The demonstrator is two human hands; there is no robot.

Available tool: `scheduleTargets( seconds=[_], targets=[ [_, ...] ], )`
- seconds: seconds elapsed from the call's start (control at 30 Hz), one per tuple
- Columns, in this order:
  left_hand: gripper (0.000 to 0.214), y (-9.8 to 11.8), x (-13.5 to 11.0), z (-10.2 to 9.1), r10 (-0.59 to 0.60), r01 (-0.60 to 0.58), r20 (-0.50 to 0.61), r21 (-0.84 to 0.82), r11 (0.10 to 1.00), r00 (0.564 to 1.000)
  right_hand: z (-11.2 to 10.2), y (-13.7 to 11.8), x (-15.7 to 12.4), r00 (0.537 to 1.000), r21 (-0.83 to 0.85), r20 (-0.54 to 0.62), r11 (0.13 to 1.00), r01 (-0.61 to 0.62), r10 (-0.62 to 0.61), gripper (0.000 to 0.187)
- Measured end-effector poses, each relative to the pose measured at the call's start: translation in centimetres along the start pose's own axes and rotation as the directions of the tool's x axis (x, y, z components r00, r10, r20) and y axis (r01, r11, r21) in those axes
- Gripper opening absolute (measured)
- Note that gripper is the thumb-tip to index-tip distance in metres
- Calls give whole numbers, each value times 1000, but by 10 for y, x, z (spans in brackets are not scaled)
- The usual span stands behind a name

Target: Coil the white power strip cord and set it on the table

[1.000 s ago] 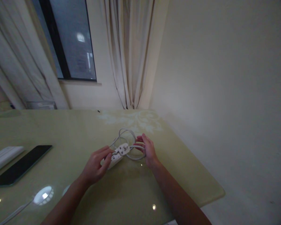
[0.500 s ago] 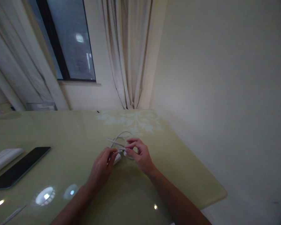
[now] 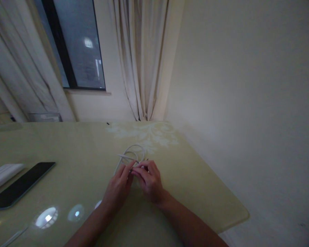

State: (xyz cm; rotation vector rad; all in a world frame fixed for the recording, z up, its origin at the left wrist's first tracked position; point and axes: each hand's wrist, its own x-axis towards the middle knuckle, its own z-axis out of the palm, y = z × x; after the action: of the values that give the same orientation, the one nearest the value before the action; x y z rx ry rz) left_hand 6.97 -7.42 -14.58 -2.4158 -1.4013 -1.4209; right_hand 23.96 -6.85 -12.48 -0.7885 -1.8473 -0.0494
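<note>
A white power strip with its grey-white cord (image 3: 133, 151) looped lies near the middle of the pale green table (image 3: 208, 192). My left hand (image 3: 117, 190) and my right hand (image 3: 148, 180) meet over the strip, fingers curled and closed on it. The hands hide the strip's body almost fully; only the cord loop shows beyond the fingertips.
A dark flat tablet or phone (image 3: 20, 185) lies at the left, beside a white ridged object (image 3: 2, 173). A thin white stick (image 3: 12, 236) lies at the near left edge. Curtains and a dark window stand behind. The table's right edge runs close to the wall.
Both hands have come together over the power strip and now cover it. The cord loop, held wide by my right hand before, is smaller and lies just beyond the fingers.
</note>
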Motion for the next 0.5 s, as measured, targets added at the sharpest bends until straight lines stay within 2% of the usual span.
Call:
scheduleTargets(
  seconds=[0.17,0.27,0.33,0.37,0.4,0.43,0.5],
  targets=[
    [21,-2,1,-4,-31,34,-59,43,998,998,-5,0,5,999,-14,-5,999,46,-46,20],
    [17,-3,2,-9,-90,94,-135,21,995,987,-4,-6,1,999,132,29,990,39,-43,27],
    [14,-2,4,-11,-139,139,-180,-13,990,974,0,-14,-4,996,280,86,958,-55,32,29],
    [13,-2,4,-12,-170,166,-201,-36,985,965,4,-17,-6,985,359,125,921,-155,117,28],
    [13,-2,5,-13,-202,193,-229,-61,979,952,8,-20,-7,956,438,180,852,-288,231,29],
    [15,-2,6,-14,-235,219,-258,-87,972,937,12,-22,-8,900,511,253,741,-436,355,33],
    [20,-3,7,-16,-272,241,-290,-138,961,918,21,-23,-9,736,609,422,437,-662,529,42]
  ],
)
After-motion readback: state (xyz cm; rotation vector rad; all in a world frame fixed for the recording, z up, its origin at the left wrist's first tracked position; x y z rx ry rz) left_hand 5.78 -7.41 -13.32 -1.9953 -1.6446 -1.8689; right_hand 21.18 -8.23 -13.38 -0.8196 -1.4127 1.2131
